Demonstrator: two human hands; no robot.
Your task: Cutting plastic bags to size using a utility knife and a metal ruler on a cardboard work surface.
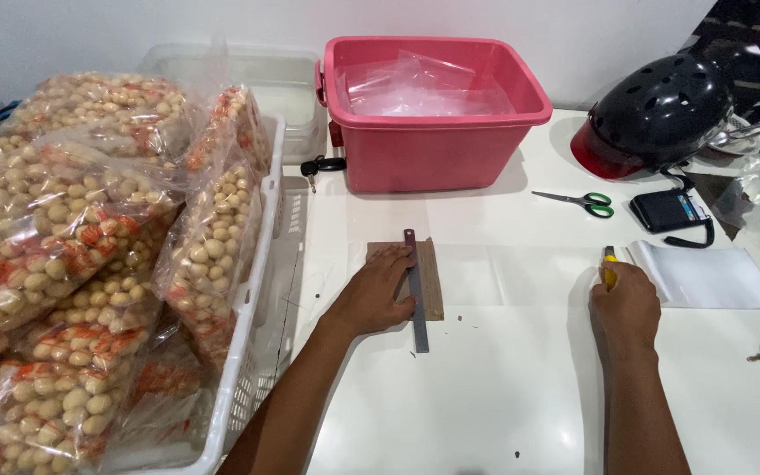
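My left hand [378, 290] lies flat on a brown cardboard piece [431, 281] and presses against a grey metal ruler [416, 295] that runs across it on the white table [485, 396]. A clear plastic sheet [521, 273] stretches over the cardboard toward the right. My right hand [624, 305] is closed around a yellow utility knife [609, 261], its tip pointing away from me, beside a stack of clear plastic bags [710, 275].
A white basket [252, 290] on the left holds several bags of round snacks [63, 229]. Behind stand a pink tub [428, 110] with plastic bags, a key [318, 167], green-handled scissors [584, 202], a black wallet [668, 211] and a black helmet [653, 114].
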